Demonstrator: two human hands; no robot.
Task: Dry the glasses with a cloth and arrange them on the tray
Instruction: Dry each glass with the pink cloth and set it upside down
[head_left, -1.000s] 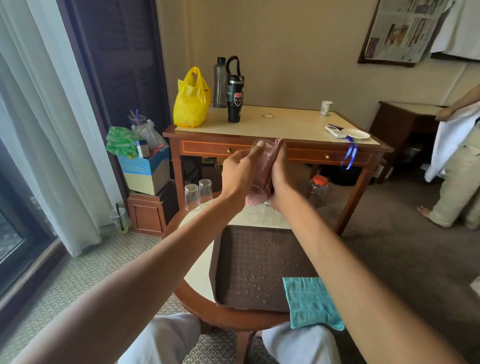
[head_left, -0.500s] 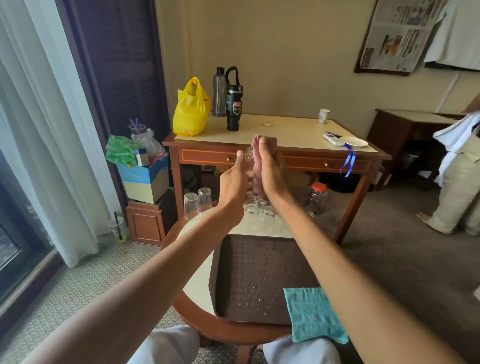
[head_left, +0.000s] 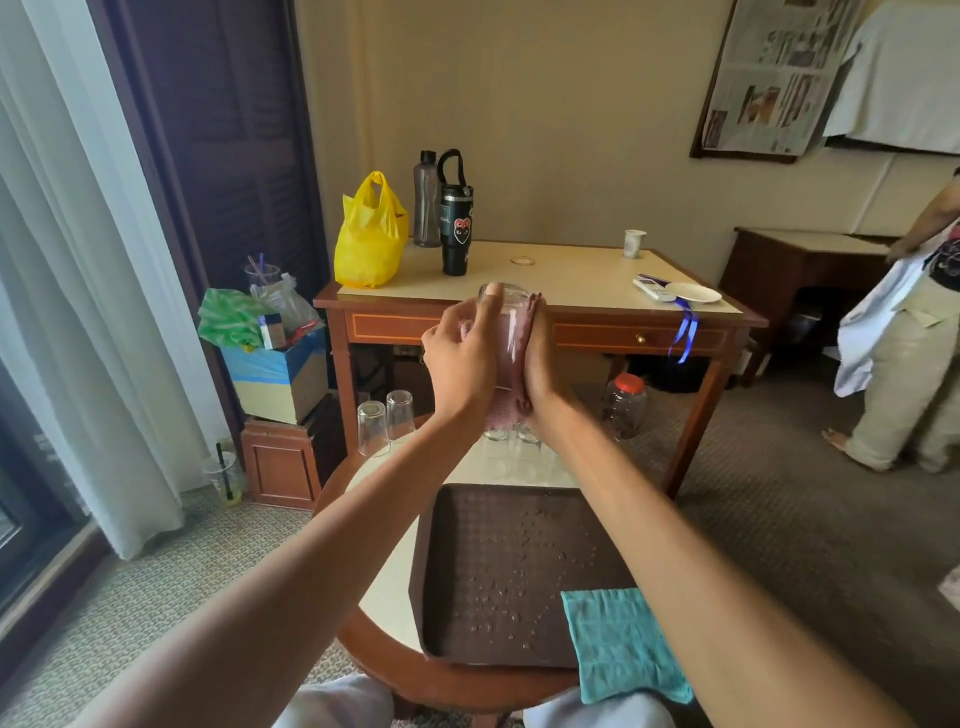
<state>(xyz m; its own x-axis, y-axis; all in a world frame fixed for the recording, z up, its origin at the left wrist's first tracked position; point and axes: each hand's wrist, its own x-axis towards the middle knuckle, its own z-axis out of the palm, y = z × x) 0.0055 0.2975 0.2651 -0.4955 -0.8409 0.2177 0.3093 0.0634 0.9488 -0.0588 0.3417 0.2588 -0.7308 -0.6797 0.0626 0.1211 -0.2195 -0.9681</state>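
Drying step, early in the task. Left hand (head_left: 460, 358) grips a glass (head_left: 500, 304) held up in the air above the far end of the worktop (head_left: 387, 587), base up, fingers curled round it. Right hand (head_left: 540, 358) lies flat, fingers fairly straight, pressing a pink cloth (head_left: 517, 338) to the glass's side. The cloth's tail hangs out below the hands.

Tray (head_left: 457, 519) in front of the person holds no glass yet, only water drops and a teal cloth (head_left: 623, 644) over its near right corner. Two glasses (head_left: 373, 428) stand rim-down on the worktop left of the hands, off the tray. A bunch (head_left: 511, 452) of further ones sits just beyond the tray's far edge, partly hidden by the wrists, count unclear. Cannot tell which are wet or dry.

Judgement: nothing arranged so far. This glass needs finishing and setting down, then all the rest. Wet tray may want a wipe too.
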